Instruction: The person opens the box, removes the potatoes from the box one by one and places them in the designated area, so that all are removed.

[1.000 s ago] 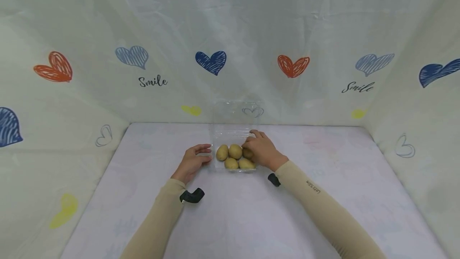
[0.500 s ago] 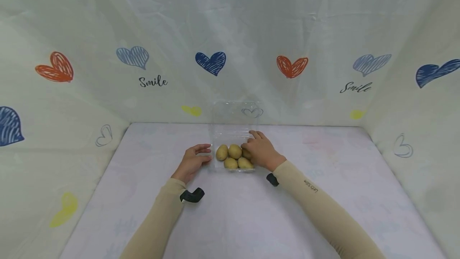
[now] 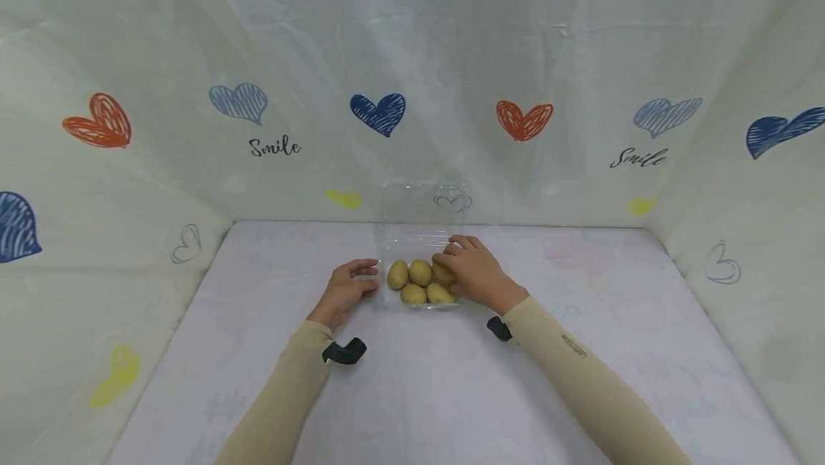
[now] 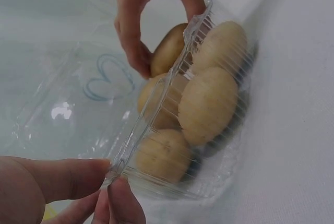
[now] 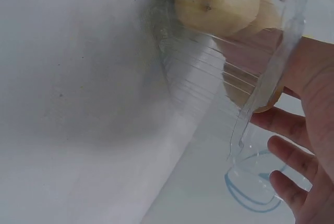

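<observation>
A clear plastic clamshell container (image 3: 419, 304) sits mid-table holding several yellow-brown potatoes (image 3: 420, 273). Its open lid (image 3: 422, 211) leans back toward the cloth wall. My left hand (image 3: 372, 279) pinches the container's left rim between thumb and fingertip; in the left wrist view the left hand (image 4: 112, 182) holds the rim (image 4: 156, 109) beside the potatoes (image 4: 209, 104). My right hand (image 3: 447, 261) reaches into the container's right side, and in the left wrist view the right hand (image 4: 166, 40) curls round the rightmost potato (image 4: 168, 57). The right wrist view shows the container wall (image 5: 198, 88), a potato (image 5: 216, 2) and my fingers (image 5: 292, 164).
The white table (image 3: 419, 393) is enclosed on three sides by cloth walls (image 3: 412, 56) printed with hearts and "Smile". A black wrist camera mount (image 3: 344, 350) sits on each forearm.
My right wrist and forearm have shifted slightly to the right while the fingers stay on the potato. The left hand and the container have not moved.
</observation>
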